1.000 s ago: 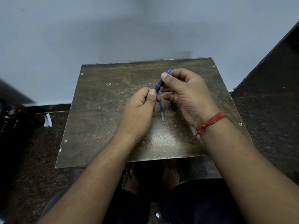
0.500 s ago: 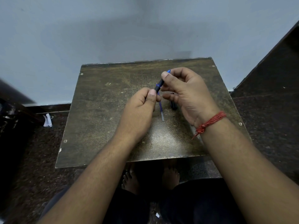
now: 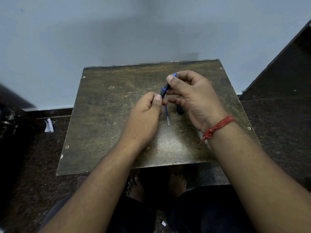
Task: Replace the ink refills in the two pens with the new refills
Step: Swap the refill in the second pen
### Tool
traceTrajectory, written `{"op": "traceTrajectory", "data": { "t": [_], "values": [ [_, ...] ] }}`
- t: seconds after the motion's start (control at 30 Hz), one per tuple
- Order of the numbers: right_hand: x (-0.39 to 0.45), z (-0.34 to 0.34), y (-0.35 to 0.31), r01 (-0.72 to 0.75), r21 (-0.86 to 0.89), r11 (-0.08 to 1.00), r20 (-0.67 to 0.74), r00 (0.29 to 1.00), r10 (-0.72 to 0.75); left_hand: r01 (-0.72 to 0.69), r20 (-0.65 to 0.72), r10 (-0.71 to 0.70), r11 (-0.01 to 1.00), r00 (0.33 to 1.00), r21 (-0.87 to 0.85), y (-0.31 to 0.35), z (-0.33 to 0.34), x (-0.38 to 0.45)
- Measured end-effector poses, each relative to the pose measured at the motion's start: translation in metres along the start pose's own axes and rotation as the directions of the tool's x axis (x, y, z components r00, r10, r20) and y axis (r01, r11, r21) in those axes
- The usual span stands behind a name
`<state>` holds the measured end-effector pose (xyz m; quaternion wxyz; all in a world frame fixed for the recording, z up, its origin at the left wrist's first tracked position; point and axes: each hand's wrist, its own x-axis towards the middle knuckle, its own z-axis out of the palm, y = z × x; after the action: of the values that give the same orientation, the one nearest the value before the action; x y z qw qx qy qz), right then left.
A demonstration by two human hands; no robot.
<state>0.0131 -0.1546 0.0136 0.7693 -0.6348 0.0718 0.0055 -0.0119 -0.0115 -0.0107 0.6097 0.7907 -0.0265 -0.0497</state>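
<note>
A dark pen with blue trim (image 3: 165,89) is held tilted above the small brown table (image 3: 107,115), both hands on it. My left hand (image 3: 146,113) grips its lower end between thumb and curled fingers. My right hand (image 3: 191,96) pinches its upper, blue-tipped end. Under the hands a thin blue refill (image 3: 167,115) lies flat on the table. A second dark pen (image 3: 179,108) lies beside it, partly hidden by my right hand.
The table stands against a pale wall. Dark speckled floor surrounds it, with a crumpled white scrap (image 3: 48,126) at the left. A dark slanted board (image 3: 286,64) rises at the right. My bare feet (image 3: 136,187) show under the table's near edge.
Almost nothing has moved; both hands keep hold of the pen in the same spot, with only slight finger shifts.
</note>
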Motion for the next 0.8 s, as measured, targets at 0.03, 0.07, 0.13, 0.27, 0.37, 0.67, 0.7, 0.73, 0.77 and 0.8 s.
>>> {"op": "traceTrajectory", "data": {
  "t": [0.03, 0.07, 0.13, 0.27, 0.37, 0.67, 0.7, 0.73, 0.77, 0.8],
  "values": [
    [0.001, 0.000, 0.001, 0.007, -0.015, 1.000, -0.006, 1.000, -0.007, -0.001, 0.000, 0.001, 1.000, 1.000, 0.003, 0.000, 0.000, 0.000],
    [0.001, -0.001, 0.001, 0.013, -0.021, 1.000, -0.009, 1.000, -0.013, -0.001, 0.002, 0.001, 1.000, 1.000, 0.006, 0.000, 0.000, 0.000],
    [0.001, -0.002, 0.000, 0.025, -0.009, 1.000, -0.017, 1.000, -0.026, 0.002, 0.006, -0.002, 1.000, 1.000, 0.007, -0.001, 0.000, 0.000],
    [0.002, -0.005, -0.004, 0.032, 0.076, 0.997, -0.047, 0.998, -0.028, -0.001, 0.006, 0.001, 1.000, 1.000, 0.013, -0.002, 0.000, 0.000],
    [0.002, -0.007, -0.006, 0.040, 0.129, 0.991, -0.068, 0.997, -0.032, -0.004, 0.018, 0.004, 1.000, 1.000, 0.019, -0.002, 0.000, -0.001],
    [0.003, -0.012, -0.013, 0.058, 0.286, 0.957, -0.139, 0.990, -0.018, -0.064, 0.033, 0.061, 0.995, 0.998, 0.075, 0.015, 0.001, -0.009],
    [0.003, -0.013, -0.013, 0.060, 0.301, 0.952, -0.144, 0.989, -0.016, -0.069, 0.040, 0.067, 0.995, 0.997, 0.067, 0.018, 0.002, -0.011],
    [0.003, -0.013, -0.013, 0.068, 0.317, 0.946, -0.155, 0.988, -0.019, -0.071, 0.041, 0.069, 0.995, 0.997, 0.064, 0.020, 0.003, -0.012],
    [0.004, -0.013, -0.014, 0.086, 0.330, 0.940, -0.174, 0.984, -0.029, -0.069, 0.038, 0.067, 0.996, 0.997, 0.064, 0.020, 0.003, -0.012],
    [0.004, -0.014, -0.014, 0.112, 0.340, 0.934, -0.201, 0.979, -0.044, -0.065, 0.035, 0.063, 0.996, 0.997, 0.064, 0.020, 0.003, -0.012]
  ]
}}
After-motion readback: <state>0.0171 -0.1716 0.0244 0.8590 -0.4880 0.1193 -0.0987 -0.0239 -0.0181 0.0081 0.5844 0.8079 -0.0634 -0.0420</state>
